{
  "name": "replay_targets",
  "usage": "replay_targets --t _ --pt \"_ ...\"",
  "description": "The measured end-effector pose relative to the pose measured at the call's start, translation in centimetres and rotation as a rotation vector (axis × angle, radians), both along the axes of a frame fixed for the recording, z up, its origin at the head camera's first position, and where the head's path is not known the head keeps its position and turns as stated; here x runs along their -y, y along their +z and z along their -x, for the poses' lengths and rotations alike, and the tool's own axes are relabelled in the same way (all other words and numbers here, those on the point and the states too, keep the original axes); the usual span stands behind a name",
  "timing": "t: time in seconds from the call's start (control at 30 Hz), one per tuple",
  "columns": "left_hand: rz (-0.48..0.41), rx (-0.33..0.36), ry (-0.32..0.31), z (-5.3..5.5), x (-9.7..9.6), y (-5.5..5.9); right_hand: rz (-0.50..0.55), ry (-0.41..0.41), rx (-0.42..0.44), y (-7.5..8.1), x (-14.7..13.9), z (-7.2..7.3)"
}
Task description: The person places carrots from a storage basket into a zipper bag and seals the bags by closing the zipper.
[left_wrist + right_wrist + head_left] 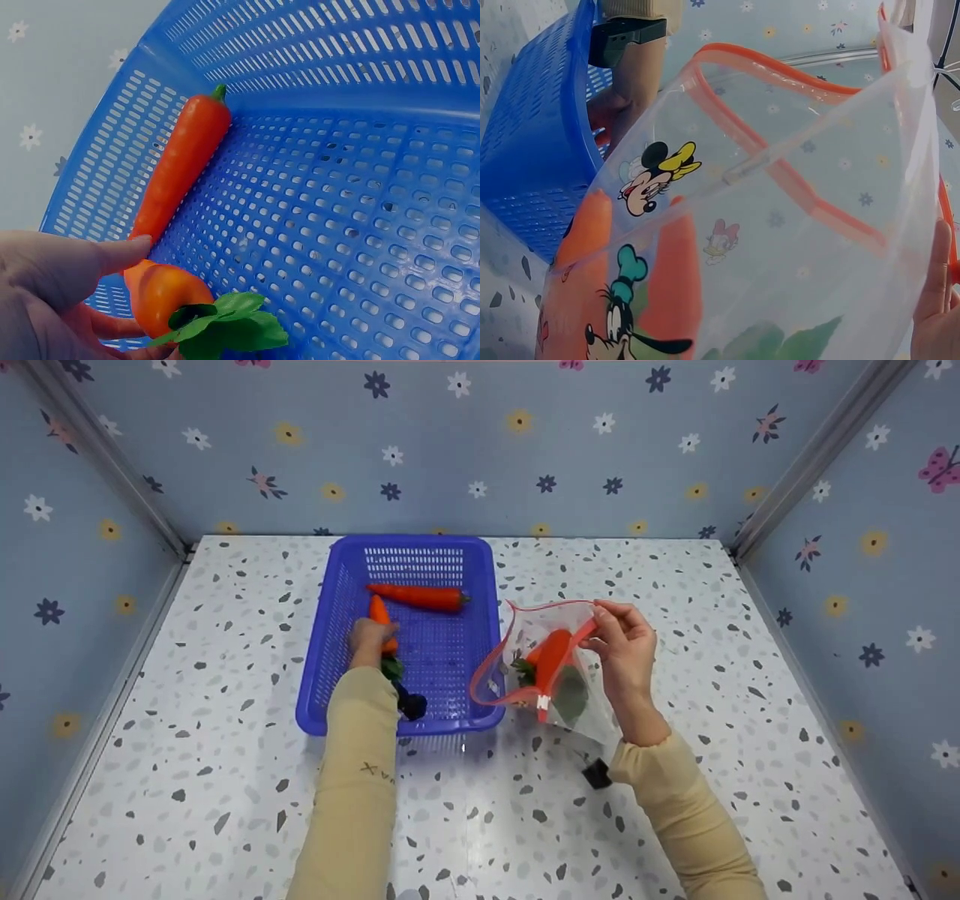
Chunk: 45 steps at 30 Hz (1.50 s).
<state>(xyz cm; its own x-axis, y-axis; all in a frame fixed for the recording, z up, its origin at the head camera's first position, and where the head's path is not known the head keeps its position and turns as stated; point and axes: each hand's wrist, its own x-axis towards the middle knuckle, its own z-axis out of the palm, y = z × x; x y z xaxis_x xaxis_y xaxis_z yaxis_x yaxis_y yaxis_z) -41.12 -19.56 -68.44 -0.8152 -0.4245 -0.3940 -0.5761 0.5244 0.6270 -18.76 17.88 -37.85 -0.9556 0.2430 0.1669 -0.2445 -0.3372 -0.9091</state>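
Observation:
Inside the blue basket (491,585), my left hand (367,637) grips an orange toy carrot (380,611) with green leaves. In the left wrist view, the thumb lies along one side of the carrot (172,296) and fingers pass around the other. A long red chili pepper (420,597) with a green stem lies near the basket's far wall. To the right of the basket, my right hand (626,649) pinches the red-edged mouth of a clear zip bag (600,720), which gapes open. Orange and red vegetables (553,656) and green leaves show within the bag.
A speckled white tabletop (225,810) lies under everything. Flower-patterned panels (435,450) stand at the back and sides. The basket's near right corner touches or nearly meets the bag. Cartoon figures (660,176) are printed on the bag.

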Motion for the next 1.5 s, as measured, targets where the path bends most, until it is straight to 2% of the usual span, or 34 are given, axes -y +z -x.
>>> replay_targets --t 0.07,0.17,0.2,0.27,0.4,0.47,0.5,0.57,0.63,0.7,0.73,0.8,0.87,0.9,0.93,1.07,1.1,1.13,1.17,1.2,1.4,1.5 --pt "-0.011 0.017 0.001 0.4 0.2 -0.6 -0.001 0.002 0.003 0.0 -0.1 0.0" --pt "-0.014 0.029 0.007 0.0 0.1 -0.2 -0.008 0.004 0.007 -0.1 -0.1 0.0" --pt "-0.031 0.047 0.0 -0.2 0.0 0.3 -0.011 0.004 0.009 -0.1 -0.1 0.0" --pt "-0.026 0.037 0.003 -1.1 -0.4 1.9 -0.016 0.003 0.007 0.0 -0.1 0.0" --pt "-0.024 -0.013 0.01 -2.7 -1.0 5.1 -0.001 0.014 -0.003 0.0 -0.1 0.0" --pt "0.031 -0.056 0.009 -3.1 -1.2 5.8 0.009 0.016 -0.009 0.1 -0.1 0.0" --pt "0.048 -0.067 0.006 -3.0 -1.2 5.7 0.012 0.016 -0.011 0.1 0.0 0.0" --pt "0.043 -0.03 -0.027 -2.8 -1.1 6.1 0.014 0.012 -0.012 0.2 0.0 0.0" --pt "0.069 -0.031 -0.036 -2.1 -0.9 5.6 0.008 0.003 -0.013 0.2 0.0 0.0" --pt "0.035 -0.011 -0.048 -1.4 -0.6 5.1 0.005 0.0 -0.012 0.2 0.1 0.0" --pt "0.02 -0.015 -0.055 -1.0 -0.4 4.9 0.003 -0.001 -0.011 0.2 0.1 0.0" --pt "0.046 -0.078 -0.061 -0.4 -0.1 4.0 0.0 0.0 -0.009 0.2 0.1 0.0" --pt "0.043 -0.101 -0.091 -0.6 0.0 4.7 0.003 0.002 -0.008 0.2 0.1 0.0" --pt "0.062 -0.126 -0.095 -1.2 -0.3 5.7 0.005 0.004 -0.008 0.2 0.1 0.0" --pt "0.07 -0.119 -0.111 -2.6 -1.0 8.1 0.006 0.006 -0.005 0.2 0.1 0.0" --pt "0.051 -0.091 -0.162 -10.2 -4.9 20.5 0.006 0.01 0.0 0.2 0.1 0.1" --pt "0.043 -0.08 -0.172 -11.8 -5.7 23.2 0.004 0.01 0.002 0.2 0.1 0.1" --pt "0.026 -0.065 -0.189 -13.1 -6.4 25.3 0.001 0.01 0.003 0.2 0.1 0.0" --pt "0.018 -0.079 -0.196 -13.7 -6.6 26.3 -0.002 0.011 0.003 0.2 0.2 0.0" --pt "0.007 -0.079 -0.203 -13.8 -6.7 26.6 -0.003 0.011 0.003 0.3 0.2 0.0" --pt "-0.055 -0.109 -0.25 -14.6 -7.2 28.1 -0.004 0.01 0.005 0.3 0.2 0.0" --pt "-0.048 -0.125 -0.284 -15.0 -7.5 28.8 0.006 0.009 0.0 0.3 0.3 0.0"
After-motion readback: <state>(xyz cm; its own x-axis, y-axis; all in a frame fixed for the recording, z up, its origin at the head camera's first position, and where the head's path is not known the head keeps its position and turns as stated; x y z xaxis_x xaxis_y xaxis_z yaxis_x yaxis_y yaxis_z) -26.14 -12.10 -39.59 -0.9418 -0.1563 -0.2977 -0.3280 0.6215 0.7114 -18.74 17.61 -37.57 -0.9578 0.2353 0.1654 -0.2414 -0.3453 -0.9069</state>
